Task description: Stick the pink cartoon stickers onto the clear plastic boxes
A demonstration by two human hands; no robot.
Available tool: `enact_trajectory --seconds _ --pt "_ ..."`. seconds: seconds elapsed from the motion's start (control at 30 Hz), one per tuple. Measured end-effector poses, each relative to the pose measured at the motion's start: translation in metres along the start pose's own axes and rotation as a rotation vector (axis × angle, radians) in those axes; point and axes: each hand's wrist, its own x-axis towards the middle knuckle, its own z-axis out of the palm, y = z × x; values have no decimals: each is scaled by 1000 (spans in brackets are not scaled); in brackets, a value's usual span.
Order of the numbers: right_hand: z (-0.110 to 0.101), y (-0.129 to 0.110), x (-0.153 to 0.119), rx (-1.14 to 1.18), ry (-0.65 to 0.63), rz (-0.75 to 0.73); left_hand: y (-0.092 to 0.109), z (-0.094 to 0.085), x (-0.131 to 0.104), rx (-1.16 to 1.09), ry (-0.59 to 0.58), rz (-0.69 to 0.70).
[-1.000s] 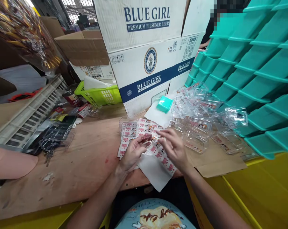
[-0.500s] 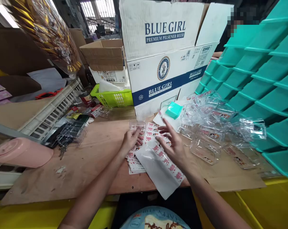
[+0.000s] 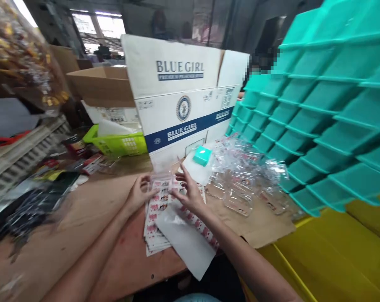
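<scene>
My left hand (image 3: pixel 138 196) grips a small clear plastic case (image 3: pixel 161 179) by its left side, above a stack of sticker sheets (image 3: pixel 153 222) printed with pink and dark figures. At the case's right edge is my right hand (image 3: pixel 190 193), its fingers spread and the index pointing up; a small sticker may be on that fingertip, but blur hides it. Below the hands a partly peeled sheet with white backing paper (image 3: pixel 185 239) hangs over the table's front edge. Several clear plastic cases (image 3: pixel 240 197) with printed figures lie piled to the right.
A white beer carton (image 3: pixel 180 105) stands behind the hands, with a small teal block (image 3: pixel 202 155) before it. Stacked teal bins (image 3: pixel 318 117) rise on the right. A lime-green basket (image 3: pixel 120 144) stands back left; black items and keys (image 3: pixel 29 209) lie at left.
The view has turned to the right. My right hand has come closer to my left hand and the clear case, which now shows more plainly between them.
</scene>
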Motion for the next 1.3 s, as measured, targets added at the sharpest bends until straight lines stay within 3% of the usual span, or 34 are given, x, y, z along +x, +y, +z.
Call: enact_trajectory --seconds 0.1,0.17,0.27,0.37,0.5,0.57,0.7,0.8,0.87,0.9,0.97,1.03,1.1,1.2,1.3 --pt "-6 -2 10 -266 -122 -191 -5 4 -9 26 -119 134" --pt "-9 -4 16 -381 -165 -213 -4 7 -13 41 -175 138" --pt "-9 -3 23 -436 -114 -137 2 15 -14 113 -163 117" --pt "-11 3 26 -369 -47 -23 7 24 -13 124 -122 187" --pt "-19 5 22 -192 -120 139 15 37 -21 79 -202 195" --pt "-25 1 19 -90 -93 189 20 38 -24 32 -262 149" --pt "-45 -15 18 217 106 275 28 15 -24 110 -389 181" --pt "-57 -28 15 411 96 254 42 -12 -28 348 -218 220" --pt "-56 -36 9 451 59 245 59 -18 -37 373 -75 233" --pt "-53 -39 6 455 44 243 69 -15 -43 300 -51 224" --pt "-43 -43 0 445 2 241 89 1 -57 -13 -119 132" --pt "-35 -46 -7 389 -73 230 106 25 -71 -439 -213 -68" --pt "-33 -51 -14 255 -96 187 117 43 -81 -760 -209 -233" --pt "-47 -65 -31 166 -29 154 122 53 -91 -972 -151 -310" --pt "-66 -81 -58 517 -221 297 121 51 -99 -1023 -170 -304"
